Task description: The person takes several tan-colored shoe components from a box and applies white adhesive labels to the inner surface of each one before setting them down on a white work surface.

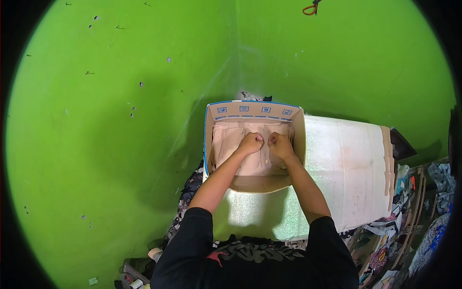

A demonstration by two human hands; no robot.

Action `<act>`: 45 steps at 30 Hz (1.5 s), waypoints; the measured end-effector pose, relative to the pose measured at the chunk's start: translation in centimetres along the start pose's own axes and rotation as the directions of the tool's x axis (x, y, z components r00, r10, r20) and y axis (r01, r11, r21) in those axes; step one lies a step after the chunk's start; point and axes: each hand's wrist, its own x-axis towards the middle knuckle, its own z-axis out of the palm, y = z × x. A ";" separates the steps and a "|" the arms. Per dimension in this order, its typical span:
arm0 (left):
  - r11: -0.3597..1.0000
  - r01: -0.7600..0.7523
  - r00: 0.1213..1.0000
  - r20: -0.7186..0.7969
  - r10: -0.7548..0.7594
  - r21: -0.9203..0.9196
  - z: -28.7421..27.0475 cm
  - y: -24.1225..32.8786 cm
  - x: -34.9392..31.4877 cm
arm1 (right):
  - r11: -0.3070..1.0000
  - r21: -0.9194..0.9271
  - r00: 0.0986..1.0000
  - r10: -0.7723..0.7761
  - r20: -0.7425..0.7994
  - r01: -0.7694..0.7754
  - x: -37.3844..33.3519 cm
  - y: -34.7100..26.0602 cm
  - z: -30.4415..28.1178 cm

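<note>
An open cardboard box [208,139] with blue edging stands in front of me, its tall back wall bearing blue printed symbols. Inside lie several flat, beige folded pieces [231,140], side by side; whether they are cloth or card I cannot tell. Both my hands are down in the box, over these pieces and a short gap apart. My left hand [251,143] is closed, fingers curled in toward the middle. Facing it, my right hand [279,145] is closed too. What the fingers pinch, if anything, is hidden.
The box rests on a whitish, shiny surface [341,173] that extends right to a brown cardboard edge [386,166]. Green walls [120,120] meet in a corner behind it. Piled cloth and clothing [385,236] lie at lower right, with dark patterned fabric [188,190] left of the box.
</note>
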 end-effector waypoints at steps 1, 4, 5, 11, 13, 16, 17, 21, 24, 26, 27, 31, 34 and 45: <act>1.000 -0.013 1.000 0.013 0.013 0.004 0.7 -1.0 0.1 | 1.000 0.005 1.000 0.006 0.009 -0.006 -0.1 0.0 0.3; 0.999 0.014 0.997 0.070 -0.018 0.051 1.5 -2.9 0.2 | 0.991 -0.124 0.986 0.066 0.153 -0.047 -0.8 -1.5 0.6; 0.997 -0.037 0.997 0.064 0.033 0.074 1.9 -2.7 0.3 | 0.988 -0.148 0.986 0.060 0.153 -0.037 -0.8 -1.6 0.5; 0.996 -0.019 0.996 0.089 0.011 0.091 2.7 -2.9 0.5 | 0.974 -0.221 0.982 0.085 0.171 -0.046 -0.8 -1.6 0.1; 0.999 0.012 0.995 0.097 -0.017 0.048 2.5 -2.5 0.4 | 0.969 -0.238 0.979 0.103 0.177 -0.059 -0.8 -1.8 0.0; 0.997 0.036 0.996 0.076 -0.041 0.065 1.7 -1.8 0.3 | 0.967 -0.239 0.974 0.130 0.184 -0.084 -0.9 -2.4 -0.4; 0.995 0.099 0.993 0.070 -0.099 0.003 1.3 -1.8 0.2 | 0.961 -0.256 0.968 0.159 0.193 -0.106 -0.8 -2.7 -0.4; 0.980 0.152 0.987 -0.025 -0.156 -0.125 -0.7 -0.6 -0.4 | 0.968 -0.194 0.969 0.194 0.156 -0.162 -0.8 -2.7 -0.5; 0.966 0.120 0.980 -0.129 -0.152 -0.228 -2.3 1.5 -1.2 | 0.998 -0.033 0.994 0.053 0.100 -0.050 -0.5 -1.1 0.0; 0.978 0.014 0.973 -0.221 -0.061 -0.209 -3.2 1.9 -1.9 | 0.982 0.186 0.987 -0.010 0.159 -0.021 -0.2 -0.6 0.5; 0.958 -0.029 0.968 -0.248 -0.045 -0.285 -3.3 1.8 -2.1 | 0.919 0.395 0.974 -0.079 0.211 -0.011 -0.1 -0.4 0.5; 0.920 -0.113 0.937 -0.348 -0.027 -0.376 -5.1 3.5 -5.2 | 0.746 0.656 0.928 -0.152 0.340 -0.118 -2.0 -4.4 -2.0; 0.871 -0.152 0.928 -0.370 -0.036 -0.467 -5.8 5.1 -8.0 | 0.717 0.686 0.897 -0.214 0.387 -0.125 -4.1 -6.2 -3.4; 0.728 -0.195 0.937 -0.343 -0.059 -0.657 -7.5 6.9 -14.8 | 0.720 0.692 0.939 -0.198 0.280 -0.054 -12.9 -9.3 -1.1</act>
